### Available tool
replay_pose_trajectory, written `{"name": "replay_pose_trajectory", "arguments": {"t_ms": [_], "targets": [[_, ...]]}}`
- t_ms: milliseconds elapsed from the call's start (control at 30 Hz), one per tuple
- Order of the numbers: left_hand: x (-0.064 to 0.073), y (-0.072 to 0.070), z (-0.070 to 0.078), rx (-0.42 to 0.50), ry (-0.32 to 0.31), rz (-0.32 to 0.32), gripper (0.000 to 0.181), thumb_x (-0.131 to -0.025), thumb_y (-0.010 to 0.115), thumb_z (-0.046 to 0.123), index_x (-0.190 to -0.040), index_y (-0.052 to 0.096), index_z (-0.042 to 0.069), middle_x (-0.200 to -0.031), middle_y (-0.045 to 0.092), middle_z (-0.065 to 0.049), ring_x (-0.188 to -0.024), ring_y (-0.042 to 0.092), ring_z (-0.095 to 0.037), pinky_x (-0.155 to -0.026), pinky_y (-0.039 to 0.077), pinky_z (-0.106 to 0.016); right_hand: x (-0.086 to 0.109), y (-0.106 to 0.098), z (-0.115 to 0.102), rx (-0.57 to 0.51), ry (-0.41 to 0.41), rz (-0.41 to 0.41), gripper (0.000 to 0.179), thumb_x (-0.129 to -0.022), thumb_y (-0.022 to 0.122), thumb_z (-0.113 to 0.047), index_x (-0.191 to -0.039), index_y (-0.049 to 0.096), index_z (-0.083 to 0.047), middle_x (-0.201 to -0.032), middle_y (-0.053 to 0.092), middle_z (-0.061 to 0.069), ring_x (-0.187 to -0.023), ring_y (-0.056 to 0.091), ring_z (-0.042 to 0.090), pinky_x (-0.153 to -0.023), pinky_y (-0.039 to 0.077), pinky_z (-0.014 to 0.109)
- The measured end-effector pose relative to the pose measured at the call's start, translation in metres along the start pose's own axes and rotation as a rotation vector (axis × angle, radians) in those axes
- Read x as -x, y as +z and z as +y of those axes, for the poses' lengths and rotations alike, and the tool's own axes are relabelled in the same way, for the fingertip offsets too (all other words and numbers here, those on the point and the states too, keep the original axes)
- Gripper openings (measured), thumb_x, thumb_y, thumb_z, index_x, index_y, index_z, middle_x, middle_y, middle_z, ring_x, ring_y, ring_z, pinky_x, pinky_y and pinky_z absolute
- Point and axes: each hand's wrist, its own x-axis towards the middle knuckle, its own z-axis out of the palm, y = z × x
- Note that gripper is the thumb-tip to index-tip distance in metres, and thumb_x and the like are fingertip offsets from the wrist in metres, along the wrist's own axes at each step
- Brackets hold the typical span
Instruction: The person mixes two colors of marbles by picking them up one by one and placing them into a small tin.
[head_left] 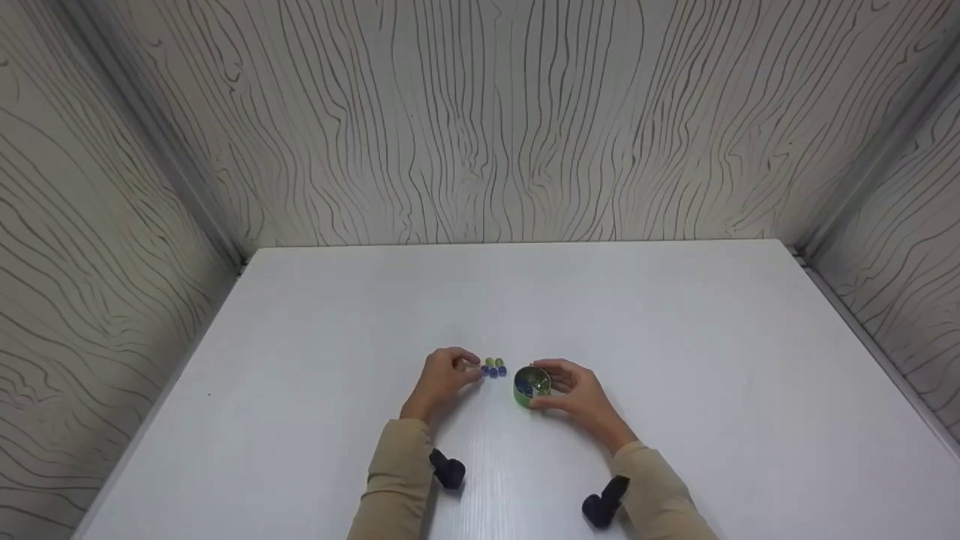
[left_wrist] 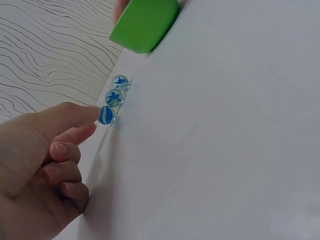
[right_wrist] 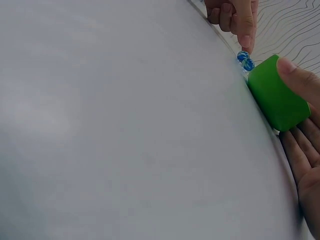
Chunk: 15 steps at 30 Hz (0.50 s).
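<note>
In the head view, glass marbles stand in two short rows on the table: two yellow-green marbles (head_left: 494, 362) behind three blue ones (head_left: 493, 372). My left hand (head_left: 448, 376) is at the left end of the rows. Its thumb tip meets the nearest blue-swirled marble (left_wrist: 106, 115) in the left wrist view, the other fingers loosely bent below. To the right, my right hand (head_left: 571, 393) grips a small round green cup (head_left: 522, 400) by its side, thumb in front and fingers behind. Blue and clear-green marbles (head_left: 527, 388) lie inside the cup.
The white table (head_left: 315, 315) carries the marbles and cup close to its middle. A wood-grain patterned panel (head_left: 480, 135) rises behind the table's back edge, with similar panels on both sides. Black wrist devices (head_left: 450, 471) are strapped over the beige sleeves (head_left: 396, 469).
</note>
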Motion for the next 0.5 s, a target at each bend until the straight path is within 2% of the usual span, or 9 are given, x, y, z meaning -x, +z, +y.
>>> {"name": "replay_pose_trajectory", "arguments": {"t_ms": [133,333,500], "targets": [[-0.001,0.002,0.001,-0.01,-0.015,0.023,0.021,-0.081,0.072,0.009,-0.1,0.071,0.001,-0.068,0.044,0.003,-0.065,0.04,-0.012,-0.062,0.033,-0.023,0.0,-0.001,0.0,0.001,-0.003,-0.003,0.066,-0.072,0.083,-0.015,-0.129,0.055,0.003,-0.133,0.058,0.023,-0.128,0.054,0.037,-0.106,0.045,0.031],[0.0,0.008,0.002,-0.044,-0.033,0.046,0.02,-0.08,0.073,0.01,-0.099,0.072,0.004,-0.082,0.059,-0.004,-0.076,0.046,-0.013,-0.07,0.038,-0.025,0.001,-0.001,-0.001,0.026,0.003,0.008,0.065,-0.073,0.083,-0.016,-0.129,0.056,0.001,-0.132,0.059,0.022,-0.127,0.055,0.035,-0.104,0.046,0.028],[0.001,0.012,0.003,-0.066,-0.069,0.073,0.019,-0.081,0.073,0.011,-0.099,0.072,0.006,-0.091,0.064,-0.008,-0.082,0.049,-0.015,-0.077,0.043,-0.03,0.001,-0.001,0.0,0.028,0.013,0.014,0.065,-0.072,0.083,-0.017,-0.128,0.056,0.0,-0.132,0.059,0.021,-0.128,0.054,0.035,-0.104,0.046,0.028]]}}
